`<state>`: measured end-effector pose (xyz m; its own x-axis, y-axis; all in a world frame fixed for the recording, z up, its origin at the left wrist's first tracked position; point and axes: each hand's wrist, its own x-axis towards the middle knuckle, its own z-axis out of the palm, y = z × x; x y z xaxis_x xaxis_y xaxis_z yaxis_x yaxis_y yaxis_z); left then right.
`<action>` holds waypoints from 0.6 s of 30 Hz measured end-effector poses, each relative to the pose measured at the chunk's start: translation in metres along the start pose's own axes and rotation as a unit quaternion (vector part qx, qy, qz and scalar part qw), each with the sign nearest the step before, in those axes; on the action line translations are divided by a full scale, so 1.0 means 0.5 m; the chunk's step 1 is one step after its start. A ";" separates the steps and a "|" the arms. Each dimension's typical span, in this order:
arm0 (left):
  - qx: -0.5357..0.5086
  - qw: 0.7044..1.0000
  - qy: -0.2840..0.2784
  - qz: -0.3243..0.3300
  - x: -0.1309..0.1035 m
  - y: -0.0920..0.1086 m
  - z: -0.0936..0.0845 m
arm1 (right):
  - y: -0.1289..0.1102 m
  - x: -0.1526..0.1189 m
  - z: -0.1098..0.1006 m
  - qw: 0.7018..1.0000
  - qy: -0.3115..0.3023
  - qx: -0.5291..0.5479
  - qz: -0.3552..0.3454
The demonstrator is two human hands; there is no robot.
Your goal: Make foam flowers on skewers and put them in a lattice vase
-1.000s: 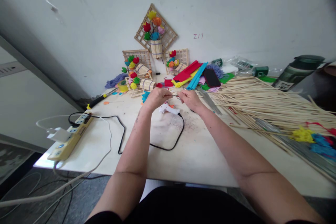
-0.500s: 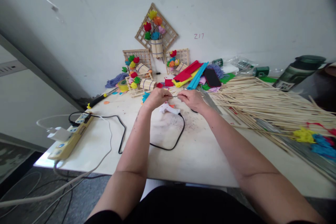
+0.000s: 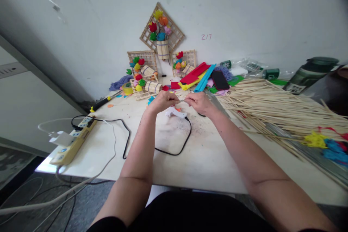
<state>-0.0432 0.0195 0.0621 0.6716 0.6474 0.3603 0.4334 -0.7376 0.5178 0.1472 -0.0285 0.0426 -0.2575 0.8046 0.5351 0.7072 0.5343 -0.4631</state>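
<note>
My left hand and my right hand are raised close together over the middle of the table, fingertips pinched and facing each other. Something thin and dark spans the small gap between them, too small to make out. Just below the hands a white glue gun lies on the table, its black cord curving toward me. Bits of orange and red show behind it. A blue paper piece is partly hidden beside my left hand.
Flower-decorated stick lattices lean at the wall. Coloured paper, a phone, many thin sticks and a dark bottle lie to the right. A power strip with cords is at the left edge.
Both hands stay nearly in place, still pinched close together; the fingertips have shifted very slightly.
</note>
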 end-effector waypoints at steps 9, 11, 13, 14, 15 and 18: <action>0.003 1.000 -0.010 -0.009 0.001 -0.001 0.003 | -0.001 -0.001 -0.003 1.000 -0.008 0.018 0.012; 0.000 1.000 -0.009 -0.010 0.001 -0.003 0.004 | 0.000 -0.001 -0.003 1.000 -0.010 0.017 0.016; -0.004 1.000 -0.010 -0.011 0.002 -0.004 0.005 | 0.000 -0.001 -0.003 1.000 -0.012 0.018 0.019; -0.005 1.000 -0.010 -0.012 0.003 -0.005 0.006 | -0.001 0.000 -0.003 1.000 -0.012 0.020 0.022; -0.005 1.000 -0.010 -0.012 0.003 -0.006 0.007 | -0.001 0.000 -0.003 0.999 -0.011 0.021 0.025; 0.004 1.000 -0.005 -0.013 0.004 -0.005 0.009 | 0.000 0.001 -0.002 0.999 -0.006 0.032 0.037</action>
<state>-0.0404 0.0217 0.0582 0.6659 0.6650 0.3381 0.4560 -0.7215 0.5210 0.1476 -0.0283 0.0435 -0.2135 0.8456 0.4892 0.6813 0.4878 -0.5458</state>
